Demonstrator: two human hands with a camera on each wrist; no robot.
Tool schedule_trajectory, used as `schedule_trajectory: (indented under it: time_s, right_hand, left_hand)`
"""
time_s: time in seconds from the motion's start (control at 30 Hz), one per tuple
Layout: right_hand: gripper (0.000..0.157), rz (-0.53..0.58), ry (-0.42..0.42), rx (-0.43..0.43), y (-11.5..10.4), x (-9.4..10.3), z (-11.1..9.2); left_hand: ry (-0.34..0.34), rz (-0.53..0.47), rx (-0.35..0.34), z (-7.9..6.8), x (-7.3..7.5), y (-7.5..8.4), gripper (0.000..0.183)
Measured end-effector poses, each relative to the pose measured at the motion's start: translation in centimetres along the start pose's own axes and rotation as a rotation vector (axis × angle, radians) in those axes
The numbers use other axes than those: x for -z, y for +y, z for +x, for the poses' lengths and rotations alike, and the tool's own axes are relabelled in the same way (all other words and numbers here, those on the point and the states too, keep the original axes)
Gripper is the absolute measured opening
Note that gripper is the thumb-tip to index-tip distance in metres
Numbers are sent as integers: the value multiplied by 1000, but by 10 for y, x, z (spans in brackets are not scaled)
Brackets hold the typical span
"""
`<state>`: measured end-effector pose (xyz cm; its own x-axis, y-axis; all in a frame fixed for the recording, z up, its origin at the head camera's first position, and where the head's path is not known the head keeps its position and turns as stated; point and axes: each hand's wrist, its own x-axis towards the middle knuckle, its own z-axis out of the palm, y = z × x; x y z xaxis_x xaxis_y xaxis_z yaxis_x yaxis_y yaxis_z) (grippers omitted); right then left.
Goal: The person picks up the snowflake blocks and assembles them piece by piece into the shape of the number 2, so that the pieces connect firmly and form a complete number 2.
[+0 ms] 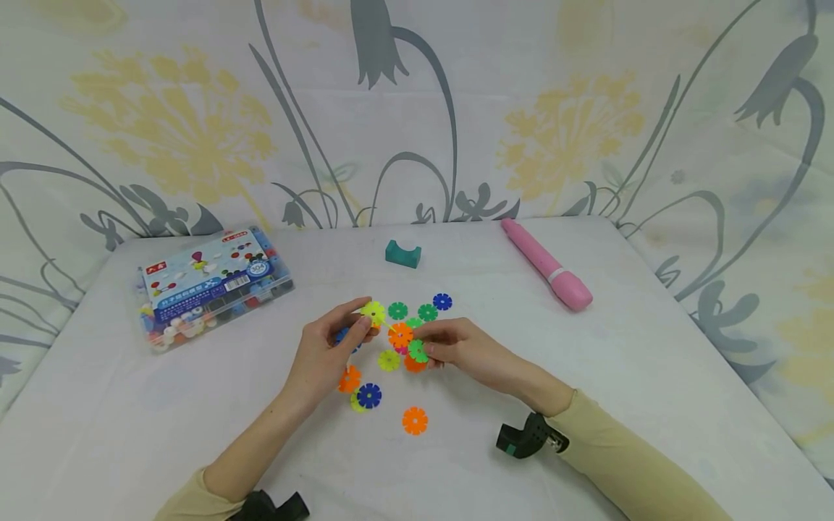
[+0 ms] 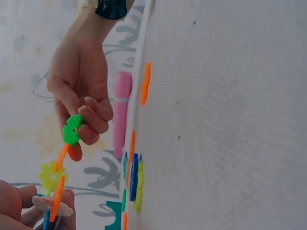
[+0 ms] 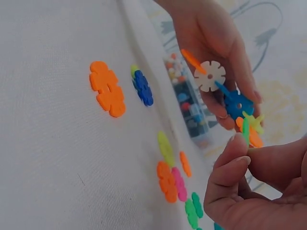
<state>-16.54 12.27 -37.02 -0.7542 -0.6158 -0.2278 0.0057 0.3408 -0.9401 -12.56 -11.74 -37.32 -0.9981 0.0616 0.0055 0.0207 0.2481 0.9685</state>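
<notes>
Space between the left hand (image 1: 323, 346) and the right hand (image 1: 465, 351), over the middle of the white cloth-covered counter (image 1: 130, 434), holds the deciding relation. The left hand grips a cluster of flower-shaped, notched plastic discs, including a white disc (image 3: 216, 75) and a blue disc (image 3: 238, 104); a bright yellow disc (image 1: 373, 311) sits at its fingertips. The right hand pinches a green plastic disc (image 1: 418, 352), from which an orange plastic disc (image 1: 400, 334) reaches leftward. That orange disc lies to the left hand's right, nearer the right hand. From the head view, yellow, orange and green form a line slanting toward the counter's near edge at its right end. Whether orange and yellow are slotted together, I cannot tell.
</notes>
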Motion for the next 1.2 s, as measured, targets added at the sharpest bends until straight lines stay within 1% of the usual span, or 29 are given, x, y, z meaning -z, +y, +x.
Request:
schedule_trajectory:
  time_s: [0.1,0.27,0.33,0.5,0.67,0.83,0.9,1.03,1.1,1.2]
  right_hand:
    - [37,3,10,-8,0,0,0]
    - [41,-42,15,-14,0,0,-1]
    - [42,-63,21,-5,0,0,-1]
    - [41,-47,45,38,-1,2,0]
    - [40,-28,20,76,-2,3,0]
    - [32,-25,-8,91,-4,2,1]
    - [33,5,-14,85,-5,1,1]
    - [38,119,1,50,-7,-1,1]
    - [41,166,13,47,-6,-1,0]
    - [42,179,25,70,-5,-2,0]
  left_hand:
    - [5,-5,-4,0,0,0,39]
    - [3,-15,15,0,-2,-1,40]
    - [6,-16,22,0,-2,-2,40]
    - [43,-21,15,1,-1,-2,39]
    - [47,-54,22,2,-1,-2,38]
    - [45,-73,35,3,-1,-2,38]
    - [42,-86,41,3,-1,-2,38]
    - [39,-106,56,2,-1,-2,38]
    - [39,-115,66,2,-1,-1,39]
    - [39,-144,89,2,-2,0,39]
